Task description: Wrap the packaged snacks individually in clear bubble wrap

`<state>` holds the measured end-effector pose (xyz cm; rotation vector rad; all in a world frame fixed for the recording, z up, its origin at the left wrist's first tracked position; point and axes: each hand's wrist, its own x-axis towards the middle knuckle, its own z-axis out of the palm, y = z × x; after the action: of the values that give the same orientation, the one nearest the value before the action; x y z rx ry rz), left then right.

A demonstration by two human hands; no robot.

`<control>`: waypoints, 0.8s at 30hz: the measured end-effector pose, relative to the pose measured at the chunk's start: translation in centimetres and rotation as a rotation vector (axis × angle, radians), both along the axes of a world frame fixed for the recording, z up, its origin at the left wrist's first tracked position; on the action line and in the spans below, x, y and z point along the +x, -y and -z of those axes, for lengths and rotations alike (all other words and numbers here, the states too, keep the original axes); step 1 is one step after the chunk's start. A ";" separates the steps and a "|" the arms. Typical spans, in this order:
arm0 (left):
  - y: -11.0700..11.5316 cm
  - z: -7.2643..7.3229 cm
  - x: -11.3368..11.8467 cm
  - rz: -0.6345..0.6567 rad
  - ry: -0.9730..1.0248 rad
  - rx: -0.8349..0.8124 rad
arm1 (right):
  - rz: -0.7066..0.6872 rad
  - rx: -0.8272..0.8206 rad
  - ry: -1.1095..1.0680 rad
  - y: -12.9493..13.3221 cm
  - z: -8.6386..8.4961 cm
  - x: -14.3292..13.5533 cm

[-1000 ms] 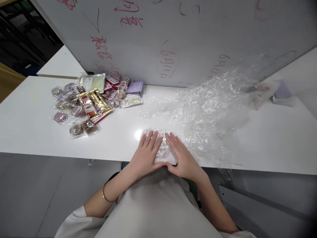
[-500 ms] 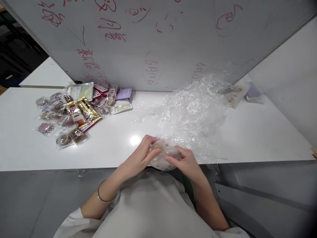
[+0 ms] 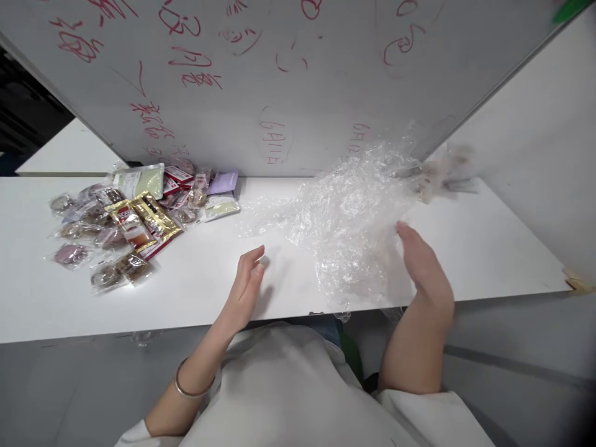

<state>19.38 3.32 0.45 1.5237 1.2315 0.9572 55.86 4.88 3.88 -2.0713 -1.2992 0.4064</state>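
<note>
While the left hand (image 3: 245,285), loosely curled around nothing, hangs over the white table (image 3: 498,248), the right hand (image 3: 423,261) extends its fingers beside crumpled clear plastic (image 3: 347,214) right of centre; whether it grips any, one cannot tell. Wrapped packets (image 3: 135,226) lie left.

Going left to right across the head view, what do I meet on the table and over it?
Pink packet, gold packets, purple packet, left hand, plastic film, right hand.
</note>
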 end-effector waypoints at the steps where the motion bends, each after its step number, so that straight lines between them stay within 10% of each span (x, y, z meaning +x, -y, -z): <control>1: -0.1 0.1 0.0 -0.004 -0.009 0.010 | -0.018 -0.041 0.045 0.0 0.4 -1.3; 7: -0.6 0.1 -0.1 0.014 -0.148 0.067 | -0.056 -0.005 0.359 -0.2 1.5 -7.2; 17: -0.7 -0.3 0.0 0.025 -0.079 -0.015 | 0.098 0.368 0.326 -2.3 0.2 -9.3; 24: -0.7 -0.5 1.8 0.118 0.595 -0.336 | -0.538 0.405 -0.530 0.3 -0.3 -15.5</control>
<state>21.16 4.07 1.00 0.9380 0.8103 0.9724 40.33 4.56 4.15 -1.1553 -1.4369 0.7888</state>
